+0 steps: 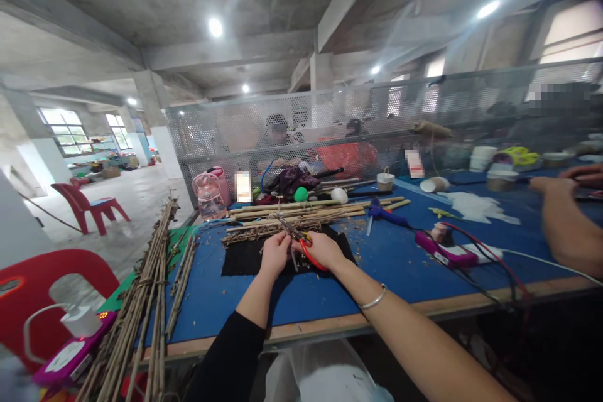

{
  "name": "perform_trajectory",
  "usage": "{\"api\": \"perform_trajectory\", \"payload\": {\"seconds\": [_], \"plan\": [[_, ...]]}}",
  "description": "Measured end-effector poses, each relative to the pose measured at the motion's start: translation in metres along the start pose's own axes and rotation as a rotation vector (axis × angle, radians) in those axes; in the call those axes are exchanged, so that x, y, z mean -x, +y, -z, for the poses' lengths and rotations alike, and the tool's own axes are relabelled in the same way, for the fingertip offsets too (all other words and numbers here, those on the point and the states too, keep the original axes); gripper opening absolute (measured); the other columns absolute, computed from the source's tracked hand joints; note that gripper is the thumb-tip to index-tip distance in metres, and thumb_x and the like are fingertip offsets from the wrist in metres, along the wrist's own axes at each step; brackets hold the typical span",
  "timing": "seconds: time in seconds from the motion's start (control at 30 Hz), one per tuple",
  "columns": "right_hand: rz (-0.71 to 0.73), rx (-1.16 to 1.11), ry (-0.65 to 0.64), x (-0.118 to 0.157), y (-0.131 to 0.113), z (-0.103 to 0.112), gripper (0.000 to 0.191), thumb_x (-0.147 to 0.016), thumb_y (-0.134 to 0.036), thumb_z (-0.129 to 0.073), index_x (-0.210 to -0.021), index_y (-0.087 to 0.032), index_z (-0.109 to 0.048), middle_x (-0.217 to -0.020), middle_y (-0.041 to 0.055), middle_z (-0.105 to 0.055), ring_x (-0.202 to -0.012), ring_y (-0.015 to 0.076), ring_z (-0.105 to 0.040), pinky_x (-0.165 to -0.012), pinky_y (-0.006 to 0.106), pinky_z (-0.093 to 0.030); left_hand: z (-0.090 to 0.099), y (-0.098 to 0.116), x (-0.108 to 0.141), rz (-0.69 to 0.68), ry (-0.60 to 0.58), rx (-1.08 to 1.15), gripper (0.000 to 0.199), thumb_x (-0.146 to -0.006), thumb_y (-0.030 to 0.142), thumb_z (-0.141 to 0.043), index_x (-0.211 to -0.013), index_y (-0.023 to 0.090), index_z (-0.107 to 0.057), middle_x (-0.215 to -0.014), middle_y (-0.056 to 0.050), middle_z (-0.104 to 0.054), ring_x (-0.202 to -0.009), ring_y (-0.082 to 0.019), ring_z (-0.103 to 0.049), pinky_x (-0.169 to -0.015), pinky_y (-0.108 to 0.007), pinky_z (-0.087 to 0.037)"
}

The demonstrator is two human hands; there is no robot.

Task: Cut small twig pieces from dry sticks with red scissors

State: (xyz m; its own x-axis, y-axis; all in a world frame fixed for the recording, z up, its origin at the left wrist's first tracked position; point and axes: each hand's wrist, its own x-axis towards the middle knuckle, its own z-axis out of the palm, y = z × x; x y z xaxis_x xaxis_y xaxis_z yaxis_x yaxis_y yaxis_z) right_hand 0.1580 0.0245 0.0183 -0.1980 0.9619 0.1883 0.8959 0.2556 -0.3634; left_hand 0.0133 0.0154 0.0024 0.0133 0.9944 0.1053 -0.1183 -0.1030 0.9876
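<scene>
What the left hand [275, 255] pinches is too small to tell; the right edge crops a co-worker's arm [565, 223].

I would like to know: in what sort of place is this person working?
Probably a craft workshop: a blue workbench littered with scraps, a bundle of dry stalks, and a red-handled tool in the right hand suggest it.

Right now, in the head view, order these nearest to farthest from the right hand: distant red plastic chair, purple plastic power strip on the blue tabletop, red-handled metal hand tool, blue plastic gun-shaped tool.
1. Red-handled metal hand tool: in the right hand.
2. Blue plastic gun-shaped tool: right, slightly beyond.
3. Purple plastic power strip: farther right.
4. Distant red plastic chair: far left, on the floor.
</scene>
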Motion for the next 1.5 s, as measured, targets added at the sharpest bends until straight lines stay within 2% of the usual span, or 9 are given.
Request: {"api": "perform_trajectory", "payload": {"seconds": [0.17,0.33,0.53,0.73,0.9,1.07,1.23,1.5], "plan": [[0.028,0.052,0.052,0.001,-0.002,0.002,0.054,-0.074,-0.07,-0.04,-0.086,-0.021,-0.06,-0.085,0.0085,-0.067,-0.079,0.0221,-0.062,-0.062,0.026,-0.038,-0.003,0.005,0.002,0.004,-0.002,0.023,0.015,-0.078,0.027,-0.05,-0.084,0.016,-0.06,-0.071,-0.003,-0.064,-0.052,-0.01,-0.054,-0.053,-0.022,-0.046],[0.069,-0.037,0.066,0.001,0.0,-0.002,0.052,-0.071,-0.067,-0.047,-0.092,-0.02,-0.055,-0.09,0.0069,-0.065,-0.08,0.0202,-0.061,-0.061,0.025,-0.037,-0.004,0.006,0.004,0.001,-0.012,0.004,0.015,-0.078,0.028,-0.051,-0.076,0.015,-0.058,-0.078,-0.005,-0.066,-0.054,-0.01,-0.055,-0.052,-0.022,-0.046],[0.093,-0.033,0.08,0.0,-0.001,-0.003,0.05,-0.072,-0.063,-0.049,-0.091,-0.017,-0.054,-0.094,0.0092,-0.061,-0.085,0.0207,-0.058,-0.065,0.027,-0.036,-0.005,0.005,0.004,0.012,-0.056,0.045,0.017,-0.076,0.032,-0.054,-0.078,0.015,-0.057,-0.073,-0.004,-0.065,-0.054,-0.01,-0.055,-0.052,-0.023,-0.046],[0.09,-0.008,0.08,0.001,-0.003,0.0,0.052,-0.071,-0.061,-0.054,-0.096,-0.016,-0.052,-0.101,0.0102,-0.058,-0.095,0.0235,-0.054,-0.074,0.03,-0.036,-0.004,0.002,0.003,-0.023,-0.031,-0.002,0.021,-0.074,0.037,-0.056,-0.076,0.016,-0.057,-0.068,-0.001,-0.062,-0.05,-0.009,-0.051,-0.049,-0.02,-0.043],[0.096,-0.036,0.05,0.001,-0.002,-0.001,0.05,-0.071,-0.061,-0.053,-0.094,-0.017,-0.053,-0.098,0.0092,-0.06,-0.09,0.0216,-0.056,-0.07,0.027,-0.036,-0.001,-0.002,0.0,-0.048,-0.015,-0.033,0.022,-0.073,0.037,-0.056,-0.074,0.015,-0.057,-0.067,-0.001,-0.062,-0.049,-0.008,-0.05,-0.046,-0.019,-0.039],[0.067,-0.074,0.012,0.003,-0.003,-0.001,0.05,-0.073,-0.064,-0.048,-0.093,-0.019,-0.053,-0.093,0.0079,-0.063,-0.083,0.0204,-0.06,-0.062,0.025,-0.036,0.001,-0.007,-0.002,-0.031,-0.035,-0.018,0.02,-0.073,0.035,-0.056,-0.077,0.016,-0.059,-0.068,-0.001,-0.062,-0.051,-0.009,-0.052,-0.049,-0.021,-0.042],[0.01,-0.009,-0.005,0.004,-0.007,0.001,0.052,-0.073,-0.067,-0.044,-0.088,-0.019,-0.055,-0.087,0.0089,-0.066,-0.082,0.0232,-0.062,-0.061,0.026,-0.037,0.002,-0.008,-0.003,-0.047,-0.03,-0.01,0.021,-0.074,0.034,-0.056,-0.083,0.016,-0.061,-0.069,-0.002,-0.062,-0.054,-0.011,-0.053,-0.053,-0.023,-0.046],[-0.003,0.003,-0.022,0.003,-0.005,0.004,0.055,-0.07,-0.07,-0.044,-0.086,-0.019,-0.058,-0.088,0.0096,-0.067,-0.081,0.0252,-0.063,-0.06,0.027,-0.039,0.003,-0.006,-0.002,-0.063,-0.042,-0.001,0.018,-0.073,0.033,-0.056,-0.077,0.015,-0.06,-0.064,-0.001,-0.059,-0.05,-0.009,-0.05,-0.048,-0.02,-0.042]]}}
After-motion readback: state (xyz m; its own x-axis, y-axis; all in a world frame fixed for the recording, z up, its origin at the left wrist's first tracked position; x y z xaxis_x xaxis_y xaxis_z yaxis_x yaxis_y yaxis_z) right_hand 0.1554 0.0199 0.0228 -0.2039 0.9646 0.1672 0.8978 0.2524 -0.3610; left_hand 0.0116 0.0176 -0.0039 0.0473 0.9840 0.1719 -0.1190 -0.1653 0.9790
